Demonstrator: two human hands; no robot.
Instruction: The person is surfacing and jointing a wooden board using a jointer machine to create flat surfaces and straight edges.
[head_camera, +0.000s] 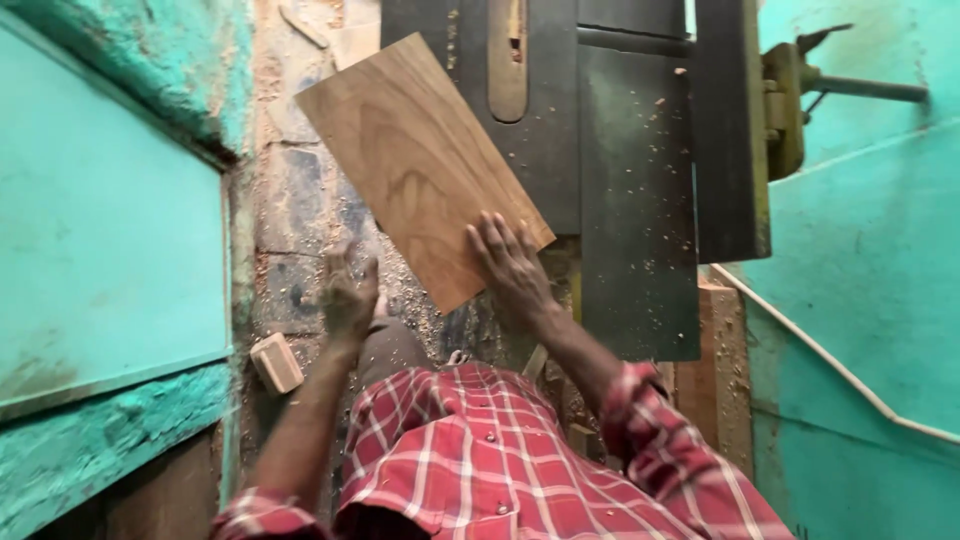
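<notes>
Red checked sleeves frame both hands: right hand (510, 265) presses flat on the wooden board (420, 165), left hand (347, 297) hangs loose, holding nothing, blurred. Board needs squaring on the saw worktop (635, 200).

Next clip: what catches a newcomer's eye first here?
A brown wooden board lies tilted at centre, half over the dark saw table, with the right hand flat on its near corner. The left hand hangs blurred over the sawdust-strewn floor, between turquoise walls.
</notes>
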